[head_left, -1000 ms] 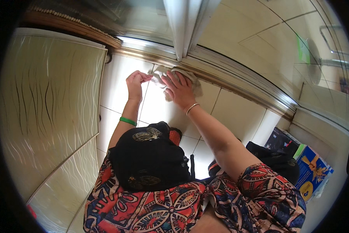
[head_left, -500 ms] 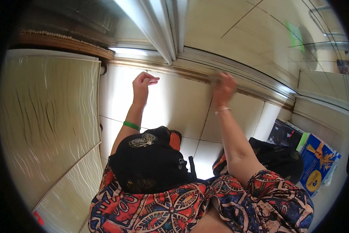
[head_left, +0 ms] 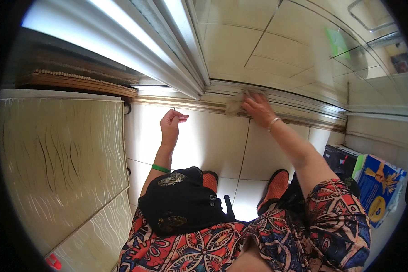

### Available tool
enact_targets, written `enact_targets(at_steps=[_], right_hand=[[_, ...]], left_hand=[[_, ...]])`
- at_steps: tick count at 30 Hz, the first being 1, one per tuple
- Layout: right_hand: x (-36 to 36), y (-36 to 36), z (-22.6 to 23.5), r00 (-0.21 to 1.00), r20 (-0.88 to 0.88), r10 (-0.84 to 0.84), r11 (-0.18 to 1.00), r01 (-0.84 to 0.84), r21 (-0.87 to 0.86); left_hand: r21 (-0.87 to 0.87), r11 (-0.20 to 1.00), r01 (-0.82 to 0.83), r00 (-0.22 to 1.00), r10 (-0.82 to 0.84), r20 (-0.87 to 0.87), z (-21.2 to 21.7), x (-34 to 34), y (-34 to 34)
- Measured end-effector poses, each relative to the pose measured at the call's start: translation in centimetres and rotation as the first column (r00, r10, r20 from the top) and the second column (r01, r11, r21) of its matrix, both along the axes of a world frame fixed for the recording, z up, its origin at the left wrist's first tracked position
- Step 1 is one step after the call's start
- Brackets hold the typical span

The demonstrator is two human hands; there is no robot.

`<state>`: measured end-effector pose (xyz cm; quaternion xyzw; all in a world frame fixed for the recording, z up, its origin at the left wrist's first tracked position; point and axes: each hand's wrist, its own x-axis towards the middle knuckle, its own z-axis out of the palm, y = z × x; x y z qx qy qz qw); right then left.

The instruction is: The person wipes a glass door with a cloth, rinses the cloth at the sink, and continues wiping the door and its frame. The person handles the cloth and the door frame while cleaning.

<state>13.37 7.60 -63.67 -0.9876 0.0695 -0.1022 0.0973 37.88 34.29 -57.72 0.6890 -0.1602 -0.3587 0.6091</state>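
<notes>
My right hand (head_left: 259, 109) presses a grey-beige cloth (head_left: 234, 105) onto the sliding door's bottom track (head_left: 299, 100); its fingers lie over the cloth and partly hide it. To the left, my left hand (head_left: 170, 122) hangs above the pale floor tiles (head_left: 217, 136) with thumb and fingertips drawn together. Nothing shows between those fingers. A green band (head_left: 161, 168) circles the left wrist, and a light bracelet (head_left: 273, 122) the right.
White door frame posts (head_left: 167, 45) rise left of the cloth, beside a glass pane (head_left: 276, 50). A wavy-patterned cabinet (head_left: 63, 154) stands at left. A blue box (head_left: 376, 186) and a dark box (head_left: 340, 159) sit at right. My orange shoes (head_left: 276, 185) stand on the tiles.
My right hand has moved a little left along the track with the cloth, which shows more plainly now. The left hand keeps its pinched pose. The view has shifted, and both shoes show more.
</notes>
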Motion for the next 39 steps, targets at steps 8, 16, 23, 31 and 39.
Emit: enact_targets(at_steps=[8,16,23,31,39], right_hand=[[4.3,0.6,12.8,0.96,0.149,0.236,0.969,-0.222,-0.107],[18.1,3.3,25.8,0.353,0.922,0.161,0.987,-0.036,-0.159],[16.7,3.9,19.8,0.522,0.847,0.103,0.995,-0.047,-0.092],[14.5,4.2,13.0,0.757,0.653,-0.003,0.988,-0.099,0.119],[16.5,3.5,27.1,0.605,0.794,0.063,0.99,-0.141,0.029]], left_hand=[[-0.028,1.0,-0.01,1.0,0.009,-0.024,-0.1,-0.7,-0.9],[-0.037,0.999,-0.003,1.0,0.003,-0.013,0.3,-0.7,-0.6],[0.011,1.0,0.001,1.0,0.0,-0.015,-0.2,-0.5,0.5],[-0.061,0.998,-0.005,0.999,0.002,-0.045,0.2,-1.4,-0.5],[-0.048,0.998,-0.03,0.998,0.027,-0.057,0.3,-1.7,0.4]])
